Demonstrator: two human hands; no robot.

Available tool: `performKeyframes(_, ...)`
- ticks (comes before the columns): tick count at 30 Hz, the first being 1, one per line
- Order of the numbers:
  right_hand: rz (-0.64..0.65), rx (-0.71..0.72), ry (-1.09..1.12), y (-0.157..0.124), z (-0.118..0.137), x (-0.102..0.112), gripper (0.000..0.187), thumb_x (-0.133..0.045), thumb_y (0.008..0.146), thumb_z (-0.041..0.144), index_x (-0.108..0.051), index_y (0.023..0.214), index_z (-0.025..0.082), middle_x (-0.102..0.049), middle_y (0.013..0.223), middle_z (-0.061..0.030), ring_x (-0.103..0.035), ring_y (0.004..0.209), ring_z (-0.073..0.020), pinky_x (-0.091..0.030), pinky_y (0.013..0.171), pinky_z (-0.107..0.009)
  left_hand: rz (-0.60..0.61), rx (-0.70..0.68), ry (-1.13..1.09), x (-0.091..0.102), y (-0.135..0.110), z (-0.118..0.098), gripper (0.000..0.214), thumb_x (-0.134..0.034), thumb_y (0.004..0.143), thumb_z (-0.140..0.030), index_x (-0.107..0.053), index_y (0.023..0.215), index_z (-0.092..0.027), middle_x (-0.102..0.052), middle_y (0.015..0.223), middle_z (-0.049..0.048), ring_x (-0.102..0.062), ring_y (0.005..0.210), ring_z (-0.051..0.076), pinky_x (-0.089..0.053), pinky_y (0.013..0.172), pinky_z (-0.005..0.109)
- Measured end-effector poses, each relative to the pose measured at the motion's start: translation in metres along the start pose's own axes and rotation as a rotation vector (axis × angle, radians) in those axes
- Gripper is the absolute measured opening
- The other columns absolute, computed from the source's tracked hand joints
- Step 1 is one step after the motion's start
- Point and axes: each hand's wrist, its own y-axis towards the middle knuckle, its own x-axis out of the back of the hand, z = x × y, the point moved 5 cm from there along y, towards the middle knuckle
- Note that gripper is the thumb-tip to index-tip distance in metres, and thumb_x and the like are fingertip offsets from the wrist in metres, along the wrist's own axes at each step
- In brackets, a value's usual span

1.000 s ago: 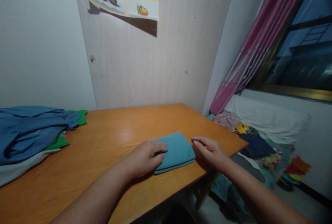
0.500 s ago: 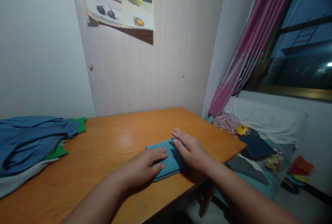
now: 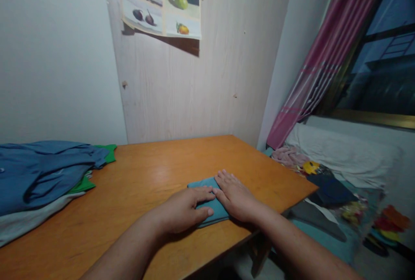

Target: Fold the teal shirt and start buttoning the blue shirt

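A folded teal cloth lies flat near the front edge of the wooden table. Across its left part rests my left hand, palm down with the thumb apart from the fingers. My right hand lies flat over the cloth's right side, fingers stretched out toward the wall. The two hands nearly meet at the middle of the cloth. Both hide parts of it, and neither grips it.
On the table's left lies a pile of clothes, with a blue garment over green and pale ones. Right of the table, a low surface bears a dark blue cloth and a white cover. A pink curtain hangs by the window.
My right hand has come down flat onto the cloth and closer to my left hand. My left hand stays on the cloth. The view has turned slightly left.
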Motion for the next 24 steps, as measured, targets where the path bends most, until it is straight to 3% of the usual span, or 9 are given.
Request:
performKeyframes(3, -0.005, 0.011, 0.010, 0.000, -0.001, 0.001, 0.067, -0.029, 0.101, 0.055, -0.042, 0.149, 0.010, -0.031, 0.157, -0.0175, -0.023, 0.148, -0.0296, -0.019, 0.120, -0.050, -0.117, 0.031, -0.164, 0.007, 0.003, 0.005, 0.035, -0.052, 0.092, -0.043, -0.071, 0.115, -0.025, -0.072, 0.117, 0.0060, -0.064, 0.106, 0.025, -0.046, 0.098, 0.040)
performKeyframes(7, -0.008, 0.011, -0.003, 0.002, 0.002, 0.007, 0.065, -0.035, 0.100, 0.055, -0.044, 0.148, 0.013, -0.034, 0.156, -0.0173, -0.025, 0.147, -0.0306, -0.017, 0.120, -0.054, -0.374, 0.193, -0.403, 0.020, 0.005, 0.026, 0.042, -0.051, 0.092, -0.052, -0.072, 0.100, -0.017, -0.073, 0.098, 0.0090, -0.063, 0.093, 0.024, -0.048, 0.085, 0.037)
performKeyframes(10, -0.040, 0.040, -0.015, 0.005, 0.013, 0.016, 0.063, -0.038, 0.099, 0.054, -0.044, 0.148, 0.014, -0.036, 0.155, -0.0174, -0.026, 0.147, -0.0309, -0.015, 0.120, -0.055, -0.582, 0.309, -0.626, 0.028, 0.001, 0.040, 0.050, -0.055, 0.089, -0.058, -0.069, 0.106, -0.013, -0.070, 0.106, 0.0125, -0.062, 0.101, 0.026, -0.048, 0.089, 0.039)
performKeyframes(13, -0.056, 0.091, 0.009, 0.007, 0.028, 0.017, 0.063, -0.038, 0.099, 0.054, -0.044, 0.147, 0.014, -0.038, 0.154, -0.0174, -0.029, 0.146, -0.0308, -0.017, 0.119, -0.054, -0.706, 0.386, -0.876, 0.031, -0.004, 0.043, 0.054, -0.059, 0.087, -0.058, -0.062, 0.121, -0.016, -0.059, 0.132, 0.0172, -0.055, 0.121, 0.029, -0.046, 0.099, 0.041)
performKeyframes(18, -0.135, 0.144, 0.068, 0.013, 0.044, 0.016, 0.052, -0.047, 0.097, 0.046, -0.054, 0.139, 0.016, -0.052, 0.145, -0.0171, -0.042, 0.138, -0.0313, -0.026, 0.116, -0.054, -0.701, 0.333, -1.233, 0.037, -0.006, 0.030, 0.061, -0.052, 0.092, -0.059, -0.047, 0.139, -0.021, -0.024, 0.161, 0.0136, -0.042, 0.138, 0.032, -0.045, 0.105, 0.045)
performKeyframes(21, -0.234, 0.222, 0.169, 0.017, 0.054, 0.026, 0.041, -0.051, 0.096, 0.036, -0.057, 0.133, 0.020, -0.062, 0.133, -0.0136, -0.054, 0.126, -0.0264, -0.041, 0.107, -0.046, -0.658, 0.304, -1.352, 0.040, -0.006, 0.021, 0.066, -0.046, 0.093, -0.061, -0.039, 0.145, -0.020, -0.016, 0.164, 0.0136, -0.041, 0.138, 0.033, -0.049, 0.102, 0.043)
performKeyframes(24, -0.206, 0.357, 0.274, 0.019, 0.068, 0.033, 0.030, -0.048, 0.098, 0.028, -0.061, 0.124, 0.022, -0.068, 0.119, -0.0097, -0.063, 0.110, -0.0215, -0.049, 0.094, -0.037, -0.603, 0.264, -1.421, 0.043, -0.006, 0.015, 0.068, -0.042, 0.095, -0.060, -0.035, 0.148, -0.019, -0.012, 0.164, 0.0149, -0.042, 0.138, 0.033, -0.054, 0.095, 0.039)
